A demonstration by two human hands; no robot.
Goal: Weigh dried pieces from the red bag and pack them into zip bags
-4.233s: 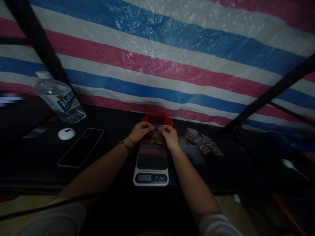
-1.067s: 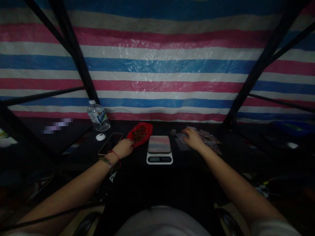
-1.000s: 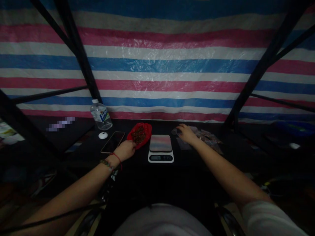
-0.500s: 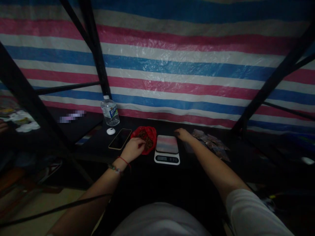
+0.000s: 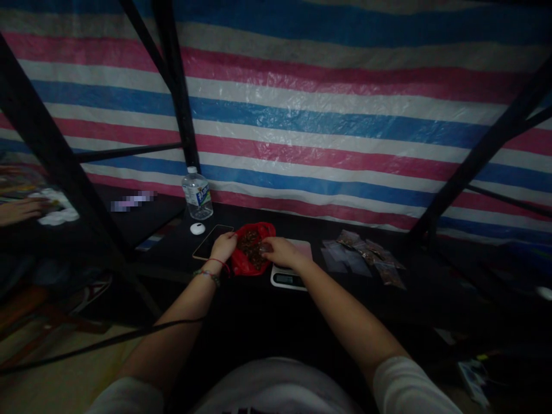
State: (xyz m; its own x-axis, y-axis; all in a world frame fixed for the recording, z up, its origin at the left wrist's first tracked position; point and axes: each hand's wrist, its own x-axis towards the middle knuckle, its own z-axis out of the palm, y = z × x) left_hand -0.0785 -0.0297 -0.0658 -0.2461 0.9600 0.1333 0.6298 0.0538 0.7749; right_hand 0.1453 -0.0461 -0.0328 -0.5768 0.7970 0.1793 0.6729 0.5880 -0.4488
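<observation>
Right hand (image 5: 285,253) now crosses to the red plastic bag (image 5: 245,267), grasping a small clear cup (image 5: 264,248); left hand (image 5: 223,247) pinches the rim. Bag likely limp; hold there.

The left hand pinches the rim of an open red plastic bag (image 5: 248,267) of brown pieces (image 5: 248,239), and the right hand (image 5: 281,253), its wrist over a white digital scale (image 5: 290,280), holds what seems a small clear cup (image 5: 265,248) at the bag's opposite side. Beside the left hand (image 5: 224,247) lies a smartphone (image 5: 208,244); well right of the right hand lie filled zip bags (image 5: 390,274).
</observation>
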